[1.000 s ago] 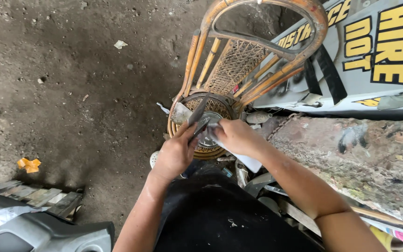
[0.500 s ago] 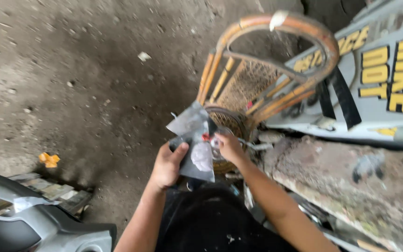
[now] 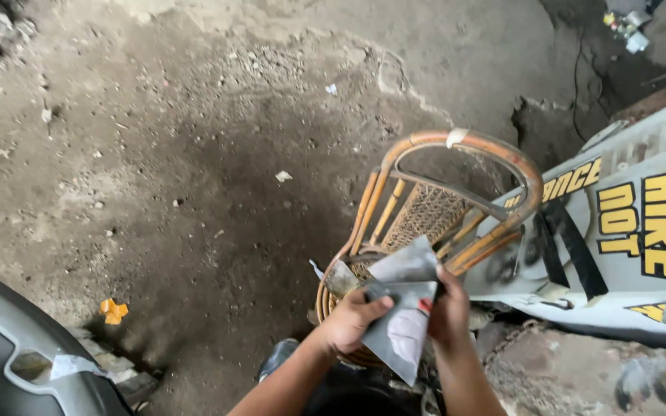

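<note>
Lifting away from the cane chair [image 3: 433, 223] seat where it lay a second ago, the crumpled grey sheet [image 3: 406, 323] now hangs between the left hand [image 3: 348, 320] and right hand [image 3: 449, 312], both clenched on its edges.

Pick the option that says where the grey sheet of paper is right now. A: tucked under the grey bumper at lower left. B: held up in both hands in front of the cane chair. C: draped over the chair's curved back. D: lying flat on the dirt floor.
B: the left hand and the right hand both grip the grey sheet, raised in front of the cane chair, clear of the dirt floor.
</note>
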